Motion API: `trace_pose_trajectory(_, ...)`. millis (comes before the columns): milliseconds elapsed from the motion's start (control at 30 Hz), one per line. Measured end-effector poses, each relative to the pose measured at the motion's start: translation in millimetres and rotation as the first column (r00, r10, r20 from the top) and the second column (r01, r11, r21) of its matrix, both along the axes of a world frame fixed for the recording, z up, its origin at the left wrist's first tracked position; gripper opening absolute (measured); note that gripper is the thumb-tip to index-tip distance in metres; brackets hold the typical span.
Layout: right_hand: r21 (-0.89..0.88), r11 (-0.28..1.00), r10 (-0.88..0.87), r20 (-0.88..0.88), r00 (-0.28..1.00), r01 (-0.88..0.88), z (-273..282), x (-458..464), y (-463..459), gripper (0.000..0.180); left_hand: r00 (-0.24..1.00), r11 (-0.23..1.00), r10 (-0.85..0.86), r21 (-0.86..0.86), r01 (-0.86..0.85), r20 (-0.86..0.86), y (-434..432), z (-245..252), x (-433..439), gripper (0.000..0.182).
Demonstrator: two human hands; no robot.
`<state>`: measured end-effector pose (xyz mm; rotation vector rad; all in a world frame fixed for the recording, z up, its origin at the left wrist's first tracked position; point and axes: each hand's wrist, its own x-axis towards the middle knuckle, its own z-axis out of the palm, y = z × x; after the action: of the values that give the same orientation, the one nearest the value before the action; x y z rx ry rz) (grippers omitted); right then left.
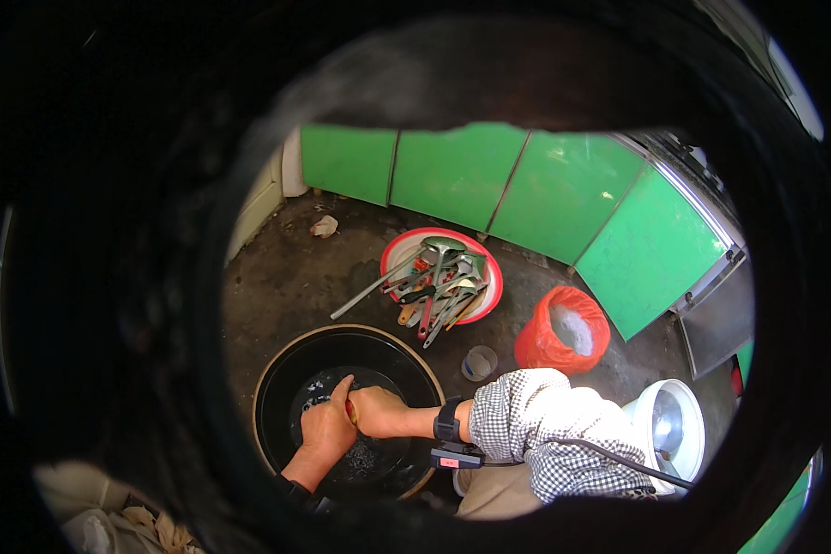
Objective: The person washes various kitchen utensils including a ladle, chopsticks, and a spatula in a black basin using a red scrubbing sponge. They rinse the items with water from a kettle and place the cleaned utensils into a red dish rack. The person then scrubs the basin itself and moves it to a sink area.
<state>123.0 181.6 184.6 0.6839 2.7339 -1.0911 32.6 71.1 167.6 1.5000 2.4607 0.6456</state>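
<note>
Both my hands are together over a large round black basin (350, 333) with a tan rim, low in the head view. Water with light foam (361, 460) shows at its bottom. My left hand (327, 424) and my right hand (381, 412) press against each other around a small red and yellow thing (350, 413). Fingers cover most of it, so what it is cannot be told. One finger of the left hand points up past the knuckles. A black band with a small box (457, 458) is strapped at my right wrist.
Beyond the basin, a red-rimmed enamel basin (496, 284) holds ladles, spatulas and other utensils, with handles jutting out. Rightward are a clear cup (479, 363), a red-bag-lined bin (533, 339) and a white bucket (694, 422). Green cabinets (450, 176) line the back. A cable (616, 457) crosses my right sleeve.
</note>
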Motion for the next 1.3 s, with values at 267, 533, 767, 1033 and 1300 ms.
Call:
trace_pose_trajectory(267, -0.023, 0.999, -0.024, 0.102, 0.994, 0.027, -14.5, -5.0, 2.2, 0.018, 0.998, 0.999, -0.017, -0.052, 0.013, -0.062, 6.6, -8.2, -3.8, 0.053)
trace_pose_trajectory(533, -0.070, 0.989, 0.127, -0.004, 0.992, -0.127, -9.5, -11.6, 15.3, 0.041, 0.986, 0.929, -0.160, 0.331, 0.167, -0.047, -4.6, -0.8, -7.1, 0.077)
trace_pose_trajectory(767, -0.521, 0.850, -0.150, -0.106, 0.983, 0.073, -45.0, -2.2, 52.0, 0.056, 0.722, 0.884, 0.177, 0.214, -0.416, 0.669, -52.3, 1.9, -58.0, 0.038)
trace_pose_trajectory(1033, -0.074, 0.980, 0.198, 0.365, 0.910, -0.183, -218.4, 10.3, -35.5, 0.074, 0.224, 0.691, 0.050, 0.129, -0.711, 0.973, -73.0, -4.0, -95.8, 0.027)
trace_pose_trajectory(1300, 0.236, 0.777, 0.486, 0.364, 0.795, -0.583, -255.2, -15.1, -52.2, 0.033, 0.135, 0.664, 0.013, 0.093, -0.742, 0.991, -78.6, -5.2, -102.4, 0.031)
